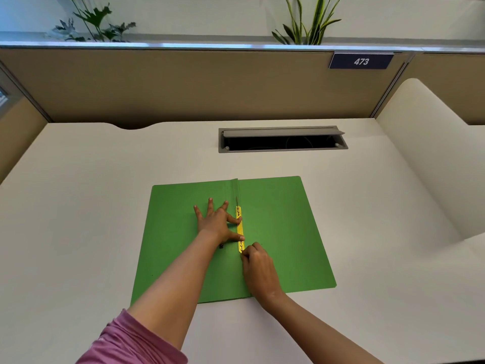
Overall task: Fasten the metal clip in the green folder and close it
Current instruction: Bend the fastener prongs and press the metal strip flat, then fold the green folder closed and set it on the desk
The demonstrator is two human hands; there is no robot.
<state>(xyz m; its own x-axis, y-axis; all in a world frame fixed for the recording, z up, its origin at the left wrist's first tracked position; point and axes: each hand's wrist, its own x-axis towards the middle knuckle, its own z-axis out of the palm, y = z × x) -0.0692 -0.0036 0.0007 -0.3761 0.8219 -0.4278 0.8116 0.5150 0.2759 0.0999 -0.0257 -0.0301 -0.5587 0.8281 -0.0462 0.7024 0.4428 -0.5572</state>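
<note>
We have the green folder (pixel 275 232) lying open and flat, and we take it as our landmark: the metal clip (pixel 240 228), a narrow yellow-gold strip, runs along the folder's centre fold, nearer the front half of the spine. Our left hand (pixel 216 222) lies spread on the folder's left leaf, palm down, with thumb and forefinger touching the strip's left edge to steady it. Our right hand (pixel 258 266) is curled at the strip's near end, fingertips bunched as if pinching or pressing a prong there, though we cannot tell exactly what they grip. We judge the folder to be light, thin card: it will bend and slide easily, so it needs a flat hand on it while we work, and to close it we would lift a leaf by its outer edge. The strip looks thin and springy, stiff along its length, with edges that may nip; the near end seems the place to hold. The folder rests on a smooth, pale desk (pixel 78 206), likely slippery under card. Beyond the folder's far edge sits a grey cable hatch (pixel 282 139), its lid ajar, then a tan partition (pixel 183 82) bearing a plate marked 473 (pixel 361 61), with plants (pixel 307 24) above. Right of the folder the desk curves away.
</note>
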